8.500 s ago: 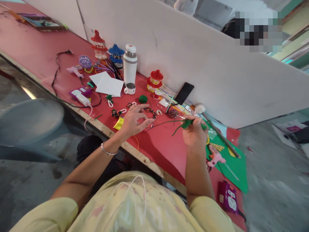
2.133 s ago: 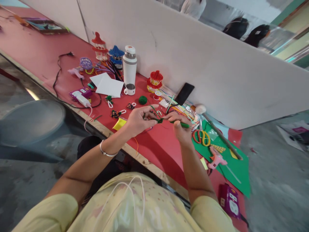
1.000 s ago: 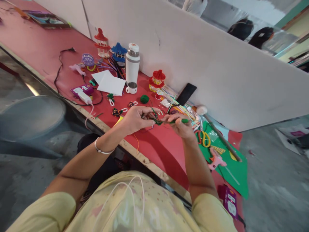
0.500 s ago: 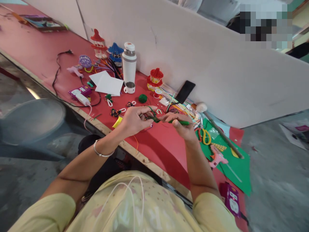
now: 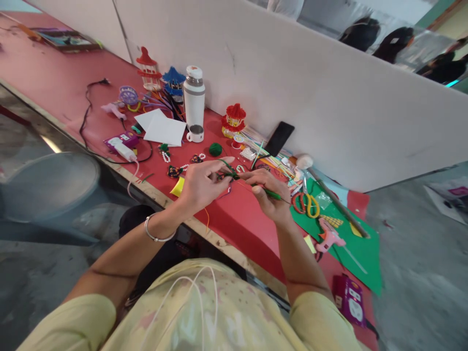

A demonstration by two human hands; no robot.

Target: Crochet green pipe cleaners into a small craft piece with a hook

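Over the red tabletop [image 5: 252,229], my left hand [image 5: 203,185] pinches a small dark green yarn piece [image 5: 231,171], with a green strand running over its fingers. My right hand [image 5: 268,192] is closed on a green-handled hook [image 5: 271,193], whose tip meets the yarn piece between the two hands. A green yarn ball [image 5: 215,149] lies just beyond my left hand. Small dark knotted pieces with white bead loops [image 5: 174,170] lie to its left. A white bead pile [image 5: 248,154] and a red thread spool [image 5: 238,141] stand beyond my hands.
A white flask [image 5: 194,97] and steel cup [image 5: 195,133] stand at the back. Scissors [image 5: 312,206] and a pink glue gun [image 5: 330,235] lie on green sheet at right. Phone [image 5: 280,138] leans by the white partition [image 5: 329,112]. A grey stool [image 5: 51,190] is left.
My right hand has shifted slightly left and down, and the hook now tilts more. A yellow scrap beside the pink glue gun has come into view. The view has shifted slightly.
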